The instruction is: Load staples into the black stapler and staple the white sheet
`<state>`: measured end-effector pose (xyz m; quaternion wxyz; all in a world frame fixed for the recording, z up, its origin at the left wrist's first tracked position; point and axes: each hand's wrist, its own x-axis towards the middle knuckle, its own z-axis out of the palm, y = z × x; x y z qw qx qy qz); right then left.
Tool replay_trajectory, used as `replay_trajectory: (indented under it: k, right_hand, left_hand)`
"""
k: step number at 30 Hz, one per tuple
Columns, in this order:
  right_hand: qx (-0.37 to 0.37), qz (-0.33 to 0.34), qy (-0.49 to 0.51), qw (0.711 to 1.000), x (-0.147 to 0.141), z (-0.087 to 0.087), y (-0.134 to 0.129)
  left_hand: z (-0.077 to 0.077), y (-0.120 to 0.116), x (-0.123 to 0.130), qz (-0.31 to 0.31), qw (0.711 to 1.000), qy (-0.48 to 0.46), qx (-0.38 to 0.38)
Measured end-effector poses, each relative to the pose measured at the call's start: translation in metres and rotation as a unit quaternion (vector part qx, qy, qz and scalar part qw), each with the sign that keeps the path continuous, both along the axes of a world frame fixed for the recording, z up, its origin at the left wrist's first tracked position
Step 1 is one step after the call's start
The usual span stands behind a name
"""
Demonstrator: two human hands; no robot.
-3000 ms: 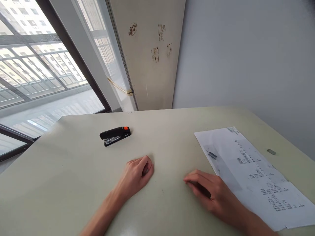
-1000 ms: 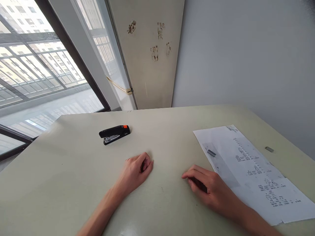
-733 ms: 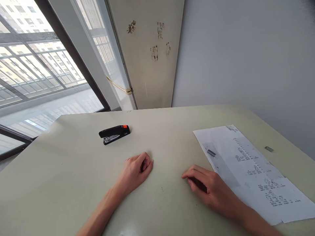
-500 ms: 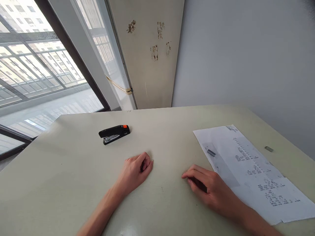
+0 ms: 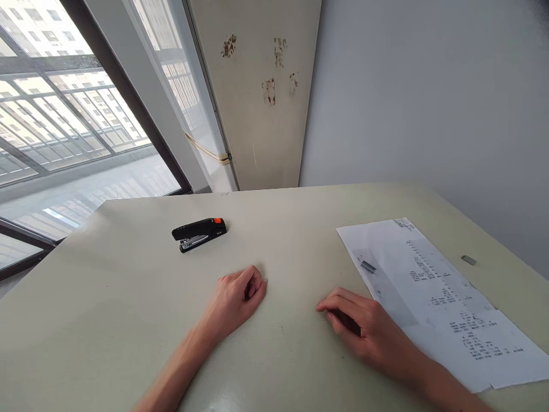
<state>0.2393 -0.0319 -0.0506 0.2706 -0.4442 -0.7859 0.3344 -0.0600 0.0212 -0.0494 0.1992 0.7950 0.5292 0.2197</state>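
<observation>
My left hand [image 5: 240, 294] rests on the pale table [image 5: 107, 332], curled into a loose fist with nothing visible in it. A black stapler [image 5: 199, 233] with an orange patch lies beyond it, to the left, not touched. My right hand [image 5: 364, 329] lies on the table with half-bent fingers and a hollow between thumb and index finger; it holds nothing that I can see. Beside it are printed paper sheets [image 5: 433, 297], partly covered by my right wrist and forearm. On the sheets sits a small grey strip of staples [image 5: 368, 266], apart from my fingers.
A small grey-green flat piece [image 5: 469, 260] lies on the table right of the sheets. Behind the table stand a worn cream panel [image 5: 266, 137] and a grey-blue wall [image 5: 420, 103]. Large windows [image 5: 72, 114] are at the left.
</observation>
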Motion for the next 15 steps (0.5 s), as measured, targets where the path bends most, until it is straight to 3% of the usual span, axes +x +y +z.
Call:
replay_trajectory:
  k: [9,15]
  right_hand:
    - [-0.009,-0.001,0.003,1.000,0.0006,0.0010,0.0001]
    - [-0.060,-0.026,0.040,0.997,0.0060,0.0040,0.0004]
  left_hand:
    - [0.0012,0.0003,0.0003,0.002,1.000,0.002,0.004]
    - [0.0026,-0.0002,0.0007,0.002,1.000,-0.007,-0.002]
